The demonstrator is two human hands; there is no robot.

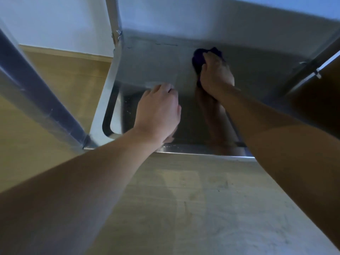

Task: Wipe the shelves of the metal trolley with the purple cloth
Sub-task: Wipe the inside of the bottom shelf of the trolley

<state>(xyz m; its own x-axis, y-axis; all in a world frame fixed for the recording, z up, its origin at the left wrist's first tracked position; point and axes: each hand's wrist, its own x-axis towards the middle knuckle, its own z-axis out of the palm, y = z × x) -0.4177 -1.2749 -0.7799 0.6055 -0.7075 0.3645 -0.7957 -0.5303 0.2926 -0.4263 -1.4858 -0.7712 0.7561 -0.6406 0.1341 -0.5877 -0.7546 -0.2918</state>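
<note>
The metal trolley's lower shelf [152,61] fills the upper middle of the head view, grey and shiny, seen from under an upper shelf. The purple cloth [198,60] is bunched on that shelf right of centre. My right hand [216,74] grips the cloth and presses it on the metal; most of the cloth is hidden under the hand. My left hand [159,111] rests on the shelf's near part with its fingers curled, holding nothing that I can see.
The trolley's upright post [114,34] rises at the shelf's left corner, with a second post [311,67] at the right. A grey tube [36,89] slants across the left. Wooden floor [60,74] lies to the left and below, a white wall behind.
</note>
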